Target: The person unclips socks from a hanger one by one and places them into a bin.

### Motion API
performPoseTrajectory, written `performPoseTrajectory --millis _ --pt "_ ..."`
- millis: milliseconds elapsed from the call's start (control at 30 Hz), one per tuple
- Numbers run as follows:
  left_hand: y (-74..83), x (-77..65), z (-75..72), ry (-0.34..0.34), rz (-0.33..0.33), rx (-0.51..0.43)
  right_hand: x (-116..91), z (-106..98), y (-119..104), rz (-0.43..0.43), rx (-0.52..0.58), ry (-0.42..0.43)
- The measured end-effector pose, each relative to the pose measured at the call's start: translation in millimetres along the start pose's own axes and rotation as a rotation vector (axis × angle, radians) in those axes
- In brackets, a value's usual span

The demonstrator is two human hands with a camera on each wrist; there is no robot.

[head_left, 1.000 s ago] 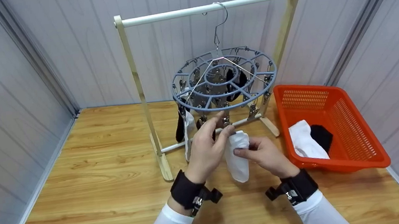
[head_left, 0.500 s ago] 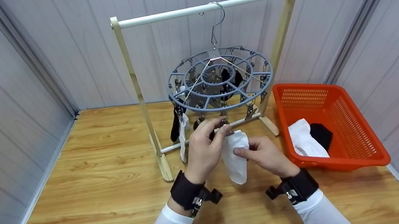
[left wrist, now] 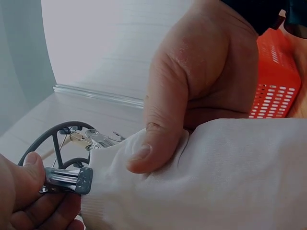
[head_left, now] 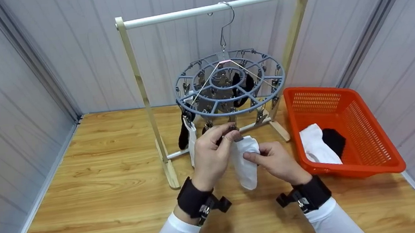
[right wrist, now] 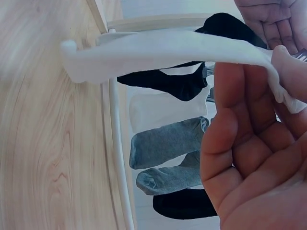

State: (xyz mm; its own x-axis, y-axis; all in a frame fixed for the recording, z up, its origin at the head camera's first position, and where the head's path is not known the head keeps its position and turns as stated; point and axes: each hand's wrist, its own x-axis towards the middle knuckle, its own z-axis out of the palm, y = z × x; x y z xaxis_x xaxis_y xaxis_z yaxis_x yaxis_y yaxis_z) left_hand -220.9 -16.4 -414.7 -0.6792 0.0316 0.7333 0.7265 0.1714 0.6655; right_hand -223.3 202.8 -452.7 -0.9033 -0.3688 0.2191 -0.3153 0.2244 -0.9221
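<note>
My left hand [head_left: 210,157] pinches a metal clip [left wrist: 67,179] that hangs from the front rim of the round blue-grey drying hanger [head_left: 215,113]. The clip's grey tip sits right at the cuff of a white sock [head_left: 247,176]. Thumb on top and fingers behind, my right hand [head_left: 281,162] holds that sock near its cuff, and the toe hangs down. In the right wrist view, the sock stretches sideways across the picture. Behind it hang black socks [right wrist: 168,85], a white one [right wrist: 163,109] and grey socks [right wrist: 165,143], clipped to the hanger.
A wooden stand with a white top bar [head_left: 180,15] carries the hanger by its hook [head_left: 233,14]. To the right, an orange basket [head_left: 384,143] contains a white sock [head_left: 316,145] and a black one [head_left: 334,142]. Panelled walls enclose the wooden tabletop [head_left: 104,206].
The hanger has shifted slightly left. My left fingers have come a little lower with the clip, whose tip now shows at the sock's cuff. My right hand has stayed nearly still.
</note>
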Motion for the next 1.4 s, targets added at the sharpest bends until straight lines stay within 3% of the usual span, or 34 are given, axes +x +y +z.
performPoseTrajectory --millis 467,667,1100,1400 --pt "-1.3 -1.0 -1.5 0.009 -0.018 -0.027 0.2 -3.9 -1.5 -0.023 -0.065 0.014" --pt "-1.4 -1.8 -2.1 0.043 -0.022 -0.016 -0.1 -10.0 -1.2 -0.047 -0.086 0.005" --pt "-1.8 -0.9 0.6 0.082 -0.006 0.02 -11.0 -42.7 -14.0 -0.049 -0.364 0.104" --pt "-0.6 -1.4 1.8 0.095 -0.025 0.055 -19.7 -63.3 -24.2 -0.014 -0.37 0.152"
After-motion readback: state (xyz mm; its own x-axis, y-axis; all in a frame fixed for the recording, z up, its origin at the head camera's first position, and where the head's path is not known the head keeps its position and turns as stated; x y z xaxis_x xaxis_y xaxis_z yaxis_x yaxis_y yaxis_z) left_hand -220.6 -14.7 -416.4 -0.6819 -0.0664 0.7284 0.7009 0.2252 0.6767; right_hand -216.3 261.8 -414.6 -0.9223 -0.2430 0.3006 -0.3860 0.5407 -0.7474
